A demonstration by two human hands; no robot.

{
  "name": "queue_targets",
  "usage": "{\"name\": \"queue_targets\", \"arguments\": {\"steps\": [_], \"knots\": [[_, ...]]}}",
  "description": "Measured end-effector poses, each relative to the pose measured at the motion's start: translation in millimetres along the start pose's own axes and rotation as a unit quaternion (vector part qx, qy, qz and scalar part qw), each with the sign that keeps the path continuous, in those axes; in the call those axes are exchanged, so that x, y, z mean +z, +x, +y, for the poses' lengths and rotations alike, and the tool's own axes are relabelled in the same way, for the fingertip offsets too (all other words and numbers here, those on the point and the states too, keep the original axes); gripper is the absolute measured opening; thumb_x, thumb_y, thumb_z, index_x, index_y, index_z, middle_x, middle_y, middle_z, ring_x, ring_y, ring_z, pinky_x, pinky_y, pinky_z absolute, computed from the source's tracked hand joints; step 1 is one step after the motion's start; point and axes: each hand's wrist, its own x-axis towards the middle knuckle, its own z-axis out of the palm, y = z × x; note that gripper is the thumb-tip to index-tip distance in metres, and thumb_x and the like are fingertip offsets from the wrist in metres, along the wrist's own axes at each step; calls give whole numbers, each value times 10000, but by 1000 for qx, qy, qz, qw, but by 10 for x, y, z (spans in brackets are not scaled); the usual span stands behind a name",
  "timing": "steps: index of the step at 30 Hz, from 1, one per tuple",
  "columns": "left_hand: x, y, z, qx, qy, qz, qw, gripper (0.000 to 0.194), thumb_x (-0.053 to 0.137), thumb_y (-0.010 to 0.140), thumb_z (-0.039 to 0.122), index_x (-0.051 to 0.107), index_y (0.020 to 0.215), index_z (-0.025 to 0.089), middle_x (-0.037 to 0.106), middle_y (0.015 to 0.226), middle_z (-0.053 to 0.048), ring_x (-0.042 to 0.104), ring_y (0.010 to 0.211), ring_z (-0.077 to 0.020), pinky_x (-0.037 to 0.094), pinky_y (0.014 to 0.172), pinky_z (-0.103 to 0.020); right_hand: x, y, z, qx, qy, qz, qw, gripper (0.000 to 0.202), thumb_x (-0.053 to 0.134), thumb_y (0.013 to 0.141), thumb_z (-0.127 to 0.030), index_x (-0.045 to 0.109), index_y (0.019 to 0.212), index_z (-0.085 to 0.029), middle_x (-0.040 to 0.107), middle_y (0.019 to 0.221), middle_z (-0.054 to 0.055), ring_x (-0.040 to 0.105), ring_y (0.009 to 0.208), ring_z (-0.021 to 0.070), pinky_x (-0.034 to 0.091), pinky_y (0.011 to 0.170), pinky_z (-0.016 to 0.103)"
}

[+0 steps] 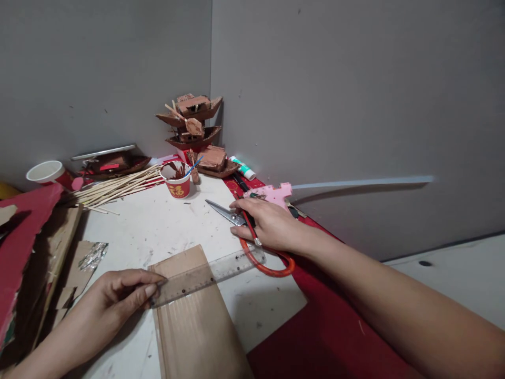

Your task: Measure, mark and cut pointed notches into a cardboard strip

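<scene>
My left hand (122, 297) pinches the left end of a clear plastic ruler (197, 281), which lies slanted across a strip of brown cardboard (197, 331). My right hand (272, 221) is beyond the ruler's right end, its thumb and fingers around a slim red pencil (250, 227) with a silver band near its lower end. Under and beside that hand lies a pair of scissors (223, 212) with orange-red handles, blades pointing to the far left. One handle loop lies by the ruler's right end. My right palm is hidden from view.
A red paper cup (177, 188) holds brown paint and a blue stick. Thin wooden sticks (118, 187) lie behind it. Brown model boats (193, 134) stand in the corner. A pink glue gun (276, 193) rests near the wall; cardboard pieces (55, 252) pile at left.
</scene>
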Motion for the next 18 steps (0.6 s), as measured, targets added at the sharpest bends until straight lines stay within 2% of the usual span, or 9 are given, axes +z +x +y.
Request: {"name": "queue_targets", "arguments": {"steps": [4,8,14,18], "knots": [[-6,9,-18,4,3,-1,1000,265,640,835,430,795,941,243,732,720,-32,638,659,-176,507,607,-232,72,57,-9,-6,-3,7,1000,367,669,826,-166,632,1185,-101,684,1162,184,652,1080,318,520,917,429],[-13,13,-35,2,-2,-17,1000,276,625,856,437,783,961,237,729,757,-34,631,695,-174,494,635,-228,51,79,-15,-12,-9,-1,1000,423,635,753,-73,642,1174,-121,695,1148,146,662,1053,282,521,891,361],[0,20,-27,-9,-38,-35,999,310,614,876,458,773,960,206,679,731,-28,555,651,-144,433,587,-213,-54,36,-57,-29,-44,7,999,439,590,739,-52,661,1158,-162,704,1080,127,668,962,287,523,770,355],[0,24,-37,-22,-58,-27,998,332,634,856,477,773,961,194,679,722,-33,549,643,-145,435,586,-223,-79,62,-3,-49,-61,18,997,417,544,749,-18,687,1123,-135,717,1023,146,661,959,306,515,814,403]]}}
